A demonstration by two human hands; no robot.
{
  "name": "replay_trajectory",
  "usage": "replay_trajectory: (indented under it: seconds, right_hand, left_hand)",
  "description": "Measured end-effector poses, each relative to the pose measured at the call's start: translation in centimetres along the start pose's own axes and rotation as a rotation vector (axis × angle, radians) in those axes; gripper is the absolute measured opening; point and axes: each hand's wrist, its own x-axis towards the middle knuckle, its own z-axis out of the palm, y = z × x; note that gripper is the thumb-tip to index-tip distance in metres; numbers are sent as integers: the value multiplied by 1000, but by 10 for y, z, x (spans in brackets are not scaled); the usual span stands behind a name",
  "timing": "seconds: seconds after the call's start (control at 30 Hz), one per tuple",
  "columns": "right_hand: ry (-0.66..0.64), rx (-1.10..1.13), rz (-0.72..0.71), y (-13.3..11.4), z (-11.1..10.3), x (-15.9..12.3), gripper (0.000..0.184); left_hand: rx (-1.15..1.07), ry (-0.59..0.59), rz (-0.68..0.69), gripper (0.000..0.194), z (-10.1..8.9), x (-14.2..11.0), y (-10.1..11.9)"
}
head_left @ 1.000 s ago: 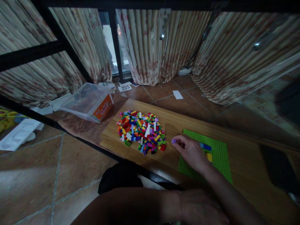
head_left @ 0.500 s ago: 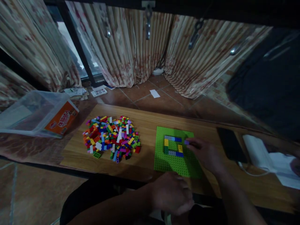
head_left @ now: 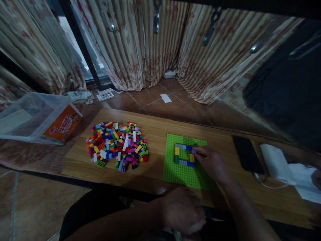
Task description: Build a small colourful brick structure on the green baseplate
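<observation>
A small purple brick [head_left: 194, 151] is pinched in the fingertips of my right hand [head_left: 210, 162]. It sits at the right side of a rectangular ring of bricks, in the gap between a blue brick [head_left: 189, 147] and a yellow brick [head_left: 192, 157]. The ring also has grey, green and more blue bricks, and stands on a green baseplate [head_left: 173, 174]. Whether the purple brick is pressed down, I cannot tell. My left hand [head_left: 183, 211] is closed near the table's front edge, below the baseplate, its fingers curled under so that anything inside is hidden.
A pile of mixed coloured bricks [head_left: 117, 145] lies left on the wooden table [head_left: 152, 134]. Beyond it stands a clear plastic box [head_left: 37, 100] with an orange label. On the right are a black phone [head_left: 247, 154], a white device with a cable [head_left: 276, 164] and another person's hand [head_left: 316, 177].
My right hand has moved left with the purple brick, bringing it from beside the ring into the gap on its right side. My left hand stays nearly in place.
</observation>
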Motion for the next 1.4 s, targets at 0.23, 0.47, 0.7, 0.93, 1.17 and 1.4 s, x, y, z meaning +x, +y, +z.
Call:
replay_trajectory:
  seconds: [0.23, 0.47, 0.7, 0.93, 1.17, 1.4]
  right_hand:
    - [-27, -8, -21, -1, -2, 1, 21]
    - [-34, -15, -14, -3, -2, 2, 23]
    - [-9, -27, 69, -7, 3, 5, 25]
    - [58, -41, 145, -13, 10, 4, 25]
    - [149, -140, 203, -20, 18, 0, 25]
    - [133, -90, 253, -20, 13, 0, 23]
  left_hand:
    - [-13, -4, -13, 32, -1, 0, 1]
    - [-4, 3, -17, 32, 1, -1, 1]
    - [-19, 19, -8, 31, 1, 0, 0]
    - [-16, -37, -29, 32, -3, 1, 2]
    - [-4, -28, -18, 29, -3, 2, 2]
    - [-24, -37, -22, 28, -5, 2, 2]
